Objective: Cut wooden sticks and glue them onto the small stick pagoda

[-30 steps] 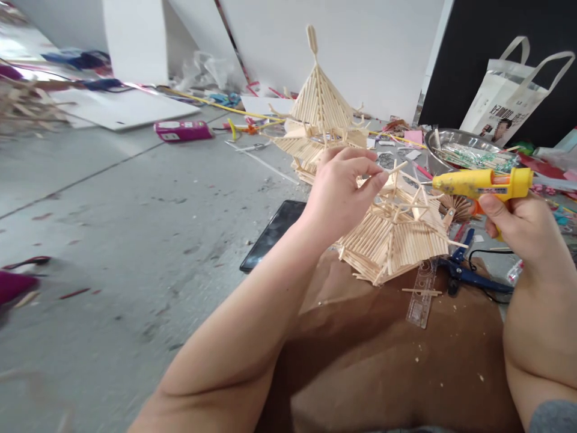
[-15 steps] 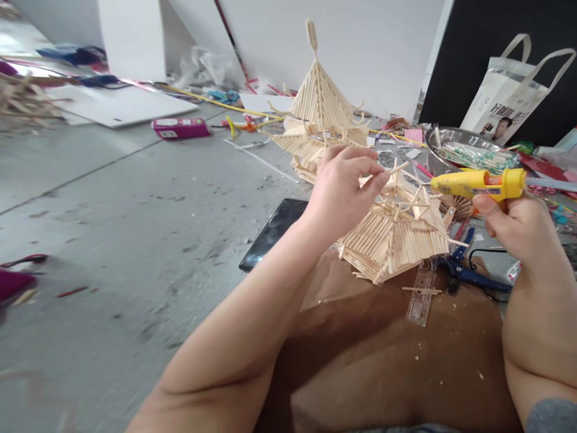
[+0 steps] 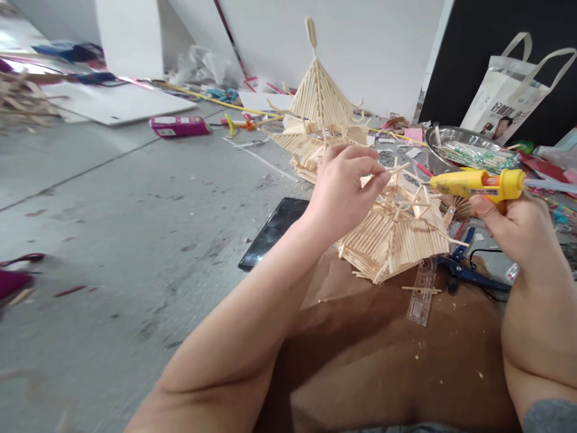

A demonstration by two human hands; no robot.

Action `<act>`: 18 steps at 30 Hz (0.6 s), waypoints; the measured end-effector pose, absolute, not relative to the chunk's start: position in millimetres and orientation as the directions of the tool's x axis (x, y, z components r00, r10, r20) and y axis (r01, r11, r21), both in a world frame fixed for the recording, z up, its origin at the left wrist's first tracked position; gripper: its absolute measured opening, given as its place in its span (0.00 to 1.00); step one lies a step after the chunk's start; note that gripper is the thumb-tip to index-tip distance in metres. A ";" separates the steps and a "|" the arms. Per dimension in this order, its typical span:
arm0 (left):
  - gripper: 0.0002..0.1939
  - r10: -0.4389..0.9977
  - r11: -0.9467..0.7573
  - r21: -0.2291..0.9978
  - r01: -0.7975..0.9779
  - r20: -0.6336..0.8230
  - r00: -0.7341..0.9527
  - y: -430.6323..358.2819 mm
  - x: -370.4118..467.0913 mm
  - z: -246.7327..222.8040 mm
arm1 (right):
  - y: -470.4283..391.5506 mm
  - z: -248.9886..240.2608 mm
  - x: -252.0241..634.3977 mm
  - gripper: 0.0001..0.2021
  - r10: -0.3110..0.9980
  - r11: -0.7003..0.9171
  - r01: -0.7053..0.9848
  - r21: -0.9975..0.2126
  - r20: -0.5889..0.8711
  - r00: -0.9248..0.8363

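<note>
My left hand (image 3: 349, 183) pinches a thin wooden stick (image 3: 398, 169) between thumb and fingers, above a small roof model of wooden sticks (image 3: 396, 240). In my right hand (image 3: 518, 219) is a yellow hot glue gun (image 3: 478, 182), its nozzle pointing left, to the right of the stick's end and apart from it. A clear glue stick (image 3: 550, 185) juts from the gun's back. Behind my left hand stands a taller pagoda model (image 3: 322, 99) of the same sticks, with a pointed top. My wrapped fingers hide the gun's handle and trigger.
A clear ruler (image 3: 421, 307) and blue clamp (image 3: 471, 273) lie near the roof model. A black phone-like slab (image 3: 274, 231) is left of it. Behind are a metal bowl (image 3: 435, 153) with packaged sticks, a white tote bag (image 3: 500, 99) and a purple box (image 3: 179, 126).
The glue gun and my right hand have shifted very slightly left. My left hand keeps its pinch on the stick, and the models stay in place.
</note>
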State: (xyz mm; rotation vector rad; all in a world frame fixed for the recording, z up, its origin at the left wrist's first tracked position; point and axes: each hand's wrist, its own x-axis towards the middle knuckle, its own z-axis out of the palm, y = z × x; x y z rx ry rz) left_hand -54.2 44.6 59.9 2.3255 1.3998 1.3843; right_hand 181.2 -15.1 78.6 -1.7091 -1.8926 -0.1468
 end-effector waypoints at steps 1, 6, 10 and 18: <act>0.07 0.744 -0.574 0.489 0.657 0.646 0.169 44.4 -54.2 60.1 | -15.2 78.9 181.2 0.21 0.876 0.162 0.945 -0.283 0.482 -0.006; 0.07 0.749 -0.572 0.486 0.661 0.638 0.179 44.1 -54.6 61.0 | -16.1 80.9 181.2 0.23 0.873 0.133 0.966 -0.221 0.488 -0.009; 0.07 0.748 -0.571 0.482 0.664 0.638 0.180 44.8 -54.7 60.2 | -16.9 80.3 180.9 0.22 0.852 0.156 0.968 -0.196 0.522 -0.032; 0.07 0.747 -0.570 0.477 0.669 0.640 0.180 45.6 -55.1 59.6 | -18.4 77.5 181.9 0.21 0.823 0.171 0.969 -0.181 0.567 -0.040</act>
